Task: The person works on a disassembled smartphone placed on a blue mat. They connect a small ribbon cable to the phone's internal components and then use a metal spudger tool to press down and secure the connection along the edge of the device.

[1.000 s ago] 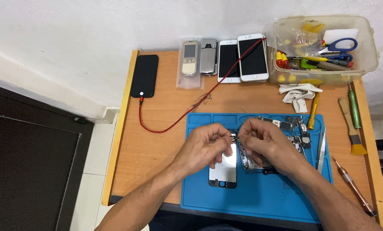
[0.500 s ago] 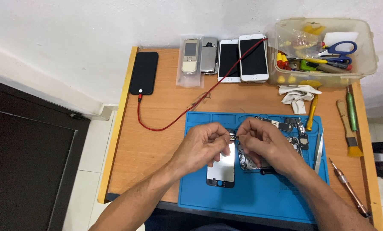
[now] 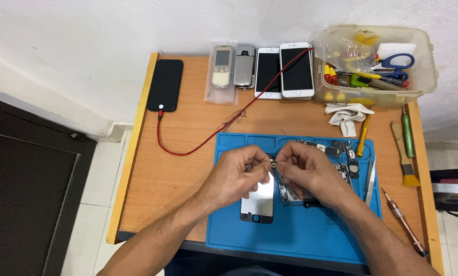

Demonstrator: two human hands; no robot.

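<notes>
Head view: left hand and right hand meeting over blue mat on wooden surface, fingers of both pinched narrow on one tiny dark component held just above white phone screen and opened phone body. Likely very light, stiff, fragile and easy to drop, best gripped by edges with fingertips only. Count: four phones at back plus one black phone on red cable, one clear tool box, one cloth, one brush, two screwdrivers.
</notes>
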